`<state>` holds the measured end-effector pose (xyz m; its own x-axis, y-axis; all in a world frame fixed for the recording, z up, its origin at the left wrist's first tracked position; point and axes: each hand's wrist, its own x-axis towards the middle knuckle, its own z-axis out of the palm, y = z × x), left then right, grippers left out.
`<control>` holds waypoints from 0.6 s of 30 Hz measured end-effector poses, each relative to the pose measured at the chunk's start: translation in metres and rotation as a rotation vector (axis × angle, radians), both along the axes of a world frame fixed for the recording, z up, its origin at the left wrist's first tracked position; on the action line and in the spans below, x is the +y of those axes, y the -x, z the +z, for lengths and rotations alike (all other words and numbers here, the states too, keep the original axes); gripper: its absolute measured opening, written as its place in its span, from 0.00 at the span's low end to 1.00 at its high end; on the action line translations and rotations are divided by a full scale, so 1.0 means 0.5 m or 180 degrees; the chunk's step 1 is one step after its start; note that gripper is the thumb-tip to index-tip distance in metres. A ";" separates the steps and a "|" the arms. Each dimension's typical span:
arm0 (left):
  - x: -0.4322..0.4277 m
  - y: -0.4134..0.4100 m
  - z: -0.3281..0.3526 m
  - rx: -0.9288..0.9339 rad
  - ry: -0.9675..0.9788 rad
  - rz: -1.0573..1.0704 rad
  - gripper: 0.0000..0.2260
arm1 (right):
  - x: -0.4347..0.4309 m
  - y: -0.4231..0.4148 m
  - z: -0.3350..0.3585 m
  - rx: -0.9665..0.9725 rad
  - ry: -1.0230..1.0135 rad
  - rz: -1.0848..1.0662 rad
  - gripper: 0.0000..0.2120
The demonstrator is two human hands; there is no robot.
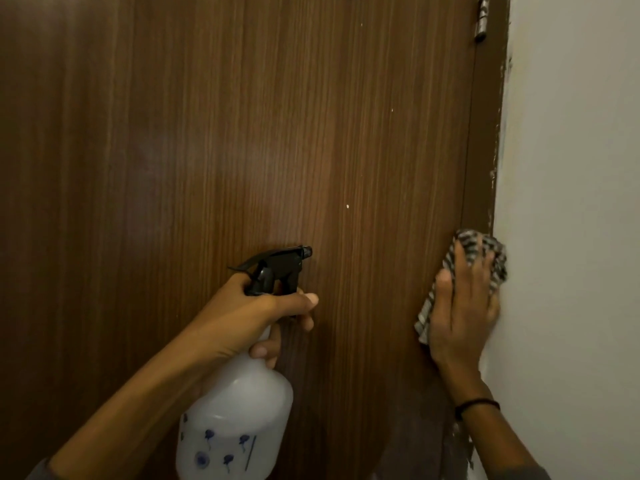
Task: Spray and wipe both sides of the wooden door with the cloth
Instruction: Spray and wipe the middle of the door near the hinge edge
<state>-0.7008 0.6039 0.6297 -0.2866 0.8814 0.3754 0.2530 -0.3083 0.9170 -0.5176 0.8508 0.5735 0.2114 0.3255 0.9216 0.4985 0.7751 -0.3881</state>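
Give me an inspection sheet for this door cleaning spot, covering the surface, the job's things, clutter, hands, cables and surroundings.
Surface: wooden door, brown grain, a few small pale specks; no wet streaks that I can make out.
Job's things: spray bottle, white with blue print and a black trigger head, nozzle aimed at the door; checked cloth pressed flat near the door's hinge edge.
Clutter: nothing seen.
Hands: left hand grips the bottle's neck; right hand spread over the cloth, a black band on its wrist.
Cables: nothing seen.
Surroundings: metal hinge at top right; brown door frame with chipped paint along its edge; pale wall to the right.
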 end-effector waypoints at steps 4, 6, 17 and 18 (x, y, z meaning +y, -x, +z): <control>0.000 0.000 0.000 -0.0022 0.0004 -0.0001 0.08 | -0.024 0.019 -0.005 0.0288 0.0201 0.0242 0.25; -0.002 -0.001 -0.002 -0.0050 -0.0019 -0.0018 0.09 | -0.069 0.059 0.015 0.0392 0.0198 0.0340 0.24; -0.002 -0.008 -0.003 -0.0022 -0.0020 0.0128 0.16 | -0.136 0.108 -0.183 -0.1486 -0.0948 0.0119 0.24; -0.002 -0.008 -0.003 -0.0002 -0.0007 0.0101 0.15 | -0.107 0.079 -0.190 -0.1311 -0.0746 0.0078 0.24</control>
